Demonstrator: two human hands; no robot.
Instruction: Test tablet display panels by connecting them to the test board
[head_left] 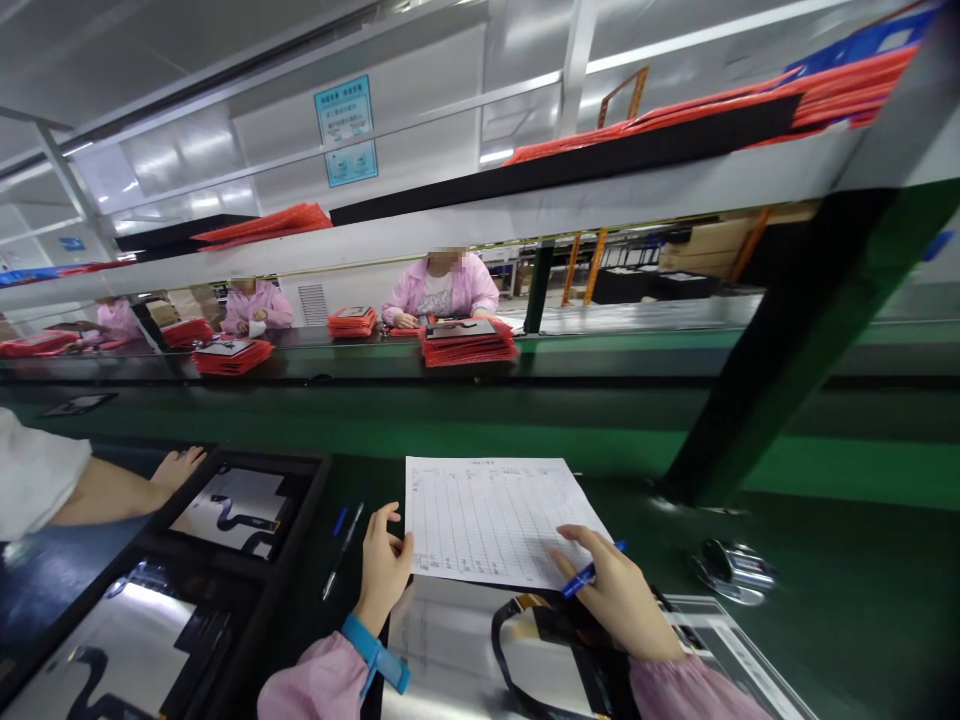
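Note:
A printed form sheet (pixel 487 510) with a grid and some handwriting lies in front of me. My left hand (pixel 382 565) is at its left edge, fingers loosely curled and apart, the thumb at the paper's border. Between the fingers of my right hand (pixel 619 595) is a blue pen (pixel 592 570), slanting over the sheet's lower right. Below the sheet is a flat display panel (pixel 442 640) with a silver back and a black flex cable (pixel 502 650).
Left of me, a black tray (pixel 300 500) holds silver-backed panels, with a co-worker's arm (pixel 105 490) beyond. A second pen (pixel 345 550) and a blue cap (pixel 340 521) lie nearby. A shiny metal ring-shaped object (pixel 733 570) and green post (pixel 787 340) stand right. Red stacks (pixel 469 345) sit opposite.

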